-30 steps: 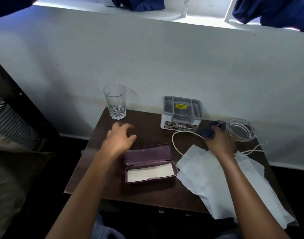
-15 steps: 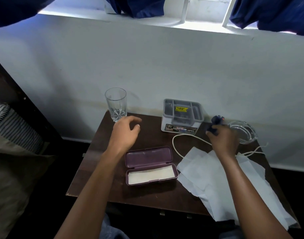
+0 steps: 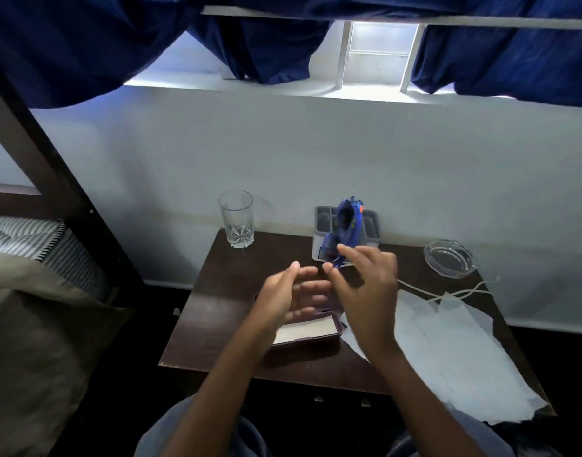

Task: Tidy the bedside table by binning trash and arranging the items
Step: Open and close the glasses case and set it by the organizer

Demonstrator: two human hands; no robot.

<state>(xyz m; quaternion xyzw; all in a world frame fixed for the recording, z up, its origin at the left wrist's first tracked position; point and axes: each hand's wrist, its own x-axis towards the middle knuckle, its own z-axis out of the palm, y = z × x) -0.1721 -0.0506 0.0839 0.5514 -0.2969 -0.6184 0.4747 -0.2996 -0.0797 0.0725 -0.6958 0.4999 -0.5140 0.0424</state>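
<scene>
My right hand (image 3: 365, 285) pinches a crumpled blue wrapper (image 3: 345, 229) and holds it up above the dark wooden bedside table (image 3: 217, 324), in front of the grey organiser box (image 3: 372, 225). My left hand (image 3: 289, 291) hovers with straight fingers just left of it, above the open purple case (image 3: 316, 331) with its white lining. White tissue paper (image 3: 448, 351) lies spread over the table's right side, with a white cord (image 3: 448, 295) running across it. An empty drinking glass (image 3: 236, 219) stands at the back left corner and a glass ashtray (image 3: 449, 258) at the back right.
A white wall rises right behind the table, with a window sill and blue curtains (image 3: 85, 44) above. A dark bed frame (image 3: 35, 153) and striped bedding (image 3: 35, 239) are on the left. My knees (image 3: 197, 433) are under the table's front edge.
My right hand lifted the blue wrapper from beside the ashtray and carried it left to the table's middle. My left hand rose from the table and moved towards it. The view tilted upward.
</scene>
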